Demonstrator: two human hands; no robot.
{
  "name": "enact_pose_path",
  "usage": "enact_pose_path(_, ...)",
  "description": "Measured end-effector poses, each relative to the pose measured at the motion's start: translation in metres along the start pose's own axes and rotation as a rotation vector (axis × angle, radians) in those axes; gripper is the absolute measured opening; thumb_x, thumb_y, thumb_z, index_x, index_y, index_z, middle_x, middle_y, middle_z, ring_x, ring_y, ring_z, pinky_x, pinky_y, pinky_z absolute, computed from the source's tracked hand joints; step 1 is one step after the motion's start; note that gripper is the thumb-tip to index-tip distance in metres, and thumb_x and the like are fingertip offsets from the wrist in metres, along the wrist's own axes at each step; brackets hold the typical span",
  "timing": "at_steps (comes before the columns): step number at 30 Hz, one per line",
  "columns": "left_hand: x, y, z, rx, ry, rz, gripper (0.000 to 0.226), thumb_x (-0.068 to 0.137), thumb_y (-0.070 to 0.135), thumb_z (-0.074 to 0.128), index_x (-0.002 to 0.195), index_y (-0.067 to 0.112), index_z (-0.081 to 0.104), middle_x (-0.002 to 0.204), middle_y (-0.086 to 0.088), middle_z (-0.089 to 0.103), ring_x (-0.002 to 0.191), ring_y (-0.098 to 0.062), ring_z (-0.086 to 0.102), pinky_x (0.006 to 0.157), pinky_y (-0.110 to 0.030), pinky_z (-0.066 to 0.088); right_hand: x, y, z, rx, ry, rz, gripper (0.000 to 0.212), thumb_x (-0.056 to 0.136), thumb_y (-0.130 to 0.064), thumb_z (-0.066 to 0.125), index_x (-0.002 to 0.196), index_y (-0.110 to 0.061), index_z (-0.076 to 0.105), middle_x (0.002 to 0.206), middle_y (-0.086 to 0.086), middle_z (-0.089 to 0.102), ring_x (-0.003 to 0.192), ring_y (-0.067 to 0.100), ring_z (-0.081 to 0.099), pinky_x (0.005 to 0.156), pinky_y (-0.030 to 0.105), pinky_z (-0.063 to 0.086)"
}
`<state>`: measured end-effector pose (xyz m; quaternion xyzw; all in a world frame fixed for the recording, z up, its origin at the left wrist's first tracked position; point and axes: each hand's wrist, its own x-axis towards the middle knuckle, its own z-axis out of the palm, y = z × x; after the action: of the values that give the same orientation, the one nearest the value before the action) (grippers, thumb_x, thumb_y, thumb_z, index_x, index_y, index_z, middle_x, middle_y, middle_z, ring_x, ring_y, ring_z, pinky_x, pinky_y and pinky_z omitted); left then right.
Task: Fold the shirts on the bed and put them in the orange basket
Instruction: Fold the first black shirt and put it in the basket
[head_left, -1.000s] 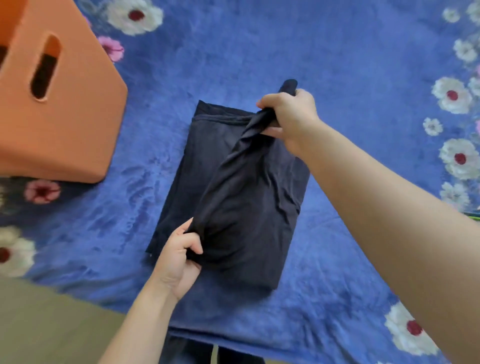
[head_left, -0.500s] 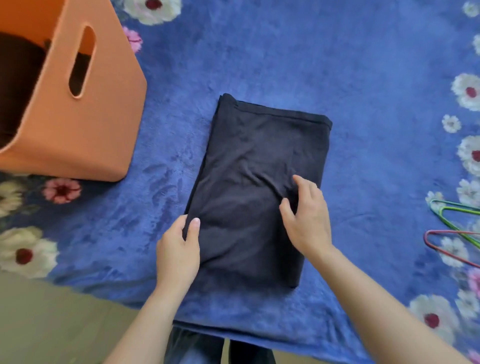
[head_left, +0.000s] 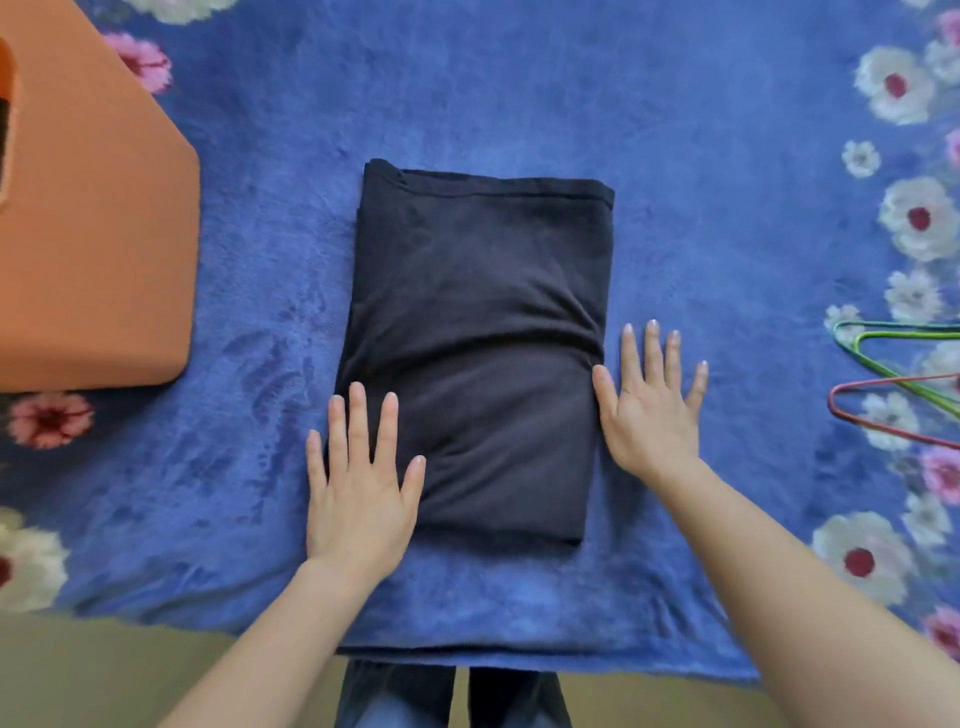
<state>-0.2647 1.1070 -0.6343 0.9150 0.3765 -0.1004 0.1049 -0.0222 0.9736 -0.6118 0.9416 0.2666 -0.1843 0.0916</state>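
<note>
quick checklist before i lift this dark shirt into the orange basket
1. Dark shirt folded into a compact rectangle: ok, some wrinkles across the middle.
2. Left hand free to grasp: ok, it rests flat on the shirt's lower left edge, holding nothing.
3. Right hand free to grasp: ok, flat on the blanket, thumb at the shirt's right edge.
4. Way to the orange basket: ok, only blanket shows between it and the shirt.
5. Room inside the basket: cannot tell, its opening is out of frame.
6. Hangers away from the shirt: ok, they lie far right.
</note>
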Motion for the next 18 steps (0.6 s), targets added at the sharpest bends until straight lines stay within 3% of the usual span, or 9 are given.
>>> enact_pose_path(3,0.007,0.012,-0.013,-0.025,0.057,0.036,0.070,0.088,0.042,0.031,0.147,0.006,0.025,0.156,-0.017,0.016,0.144,-0.029,0.012,0.115,-0.044,0.000,-0.018,-0.021,0.001,0.170,0.181,-0.076,0.063,0.097,-0.045,0.016,0.153,-0.017,0.008,0.161,0.003,0.004,0.148,0.021,-0.001,0.115,0.044,-0.007)
enact_pose_path(8,0.072,0.021,-0.023,0.004,0.084,0.249,0.060,0.094,0.040,0.028,0.149,0.016,0.028,0.157,-0.012,0.020,0.144,-0.026,0.016,0.113,-0.046,0.006,-0.038,-0.057,0.025,0.095,0.170,-0.494,0.061,0.095,-0.041,0.033,0.149,-0.016,0.025,0.157,0.002,0.021,0.144,0.020,0.015,0.116,0.040,0.008)
enact_pose_path(12,0.119,-0.008,-0.031,0.013,0.036,0.157,0.055,0.100,0.042,0.027,0.151,0.029,0.014,0.160,-0.002,0.004,0.147,-0.023,0.002,0.114,-0.048,-0.005,-0.037,-0.031,0.036,0.132,0.129,-0.288,0.060,0.096,-0.045,0.026,0.151,-0.021,0.022,0.157,-0.004,0.018,0.144,0.015,0.012,0.114,0.039,0.002)
enact_pose_path(14,0.112,-0.017,-0.033,-0.110,0.015,0.046,0.056,0.100,0.040,0.030,0.151,0.033,0.009,0.161,-0.002,0.000,0.146,-0.027,0.000,0.115,-0.049,0.000,-0.045,-0.015,0.036,0.202,0.137,-0.227,0.056,0.097,-0.041,0.023,0.150,-0.022,0.025,0.157,-0.004,0.020,0.142,0.015,0.016,0.112,0.040,0.011)
enact_pose_path(16,0.089,-0.020,-0.039,-0.301,0.040,-0.090,0.057,0.099,0.034,0.041,0.151,0.027,0.019,0.155,-0.015,0.017,0.138,-0.035,0.019,0.111,-0.050,0.016,-0.055,-0.002,0.030,0.380,0.196,-0.173,0.050,0.095,-0.036,0.032,0.140,-0.017,0.043,0.142,0.003,0.044,0.126,0.017,0.036,0.101,0.038,0.029)
enact_pose_path(18,0.060,-0.021,-0.044,-0.506,0.043,-0.217,0.059,0.097,0.028,0.050,0.149,0.016,0.026,0.138,-0.018,0.035,0.123,-0.037,0.035,0.104,-0.045,0.026,-0.067,0.001,0.019,0.681,0.118,-0.010,0.031,0.094,-0.034,0.046,0.117,-0.016,0.057,0.110,-0.001,0.056,0.100,0.015,0.049,0.089,0.033,0.039)
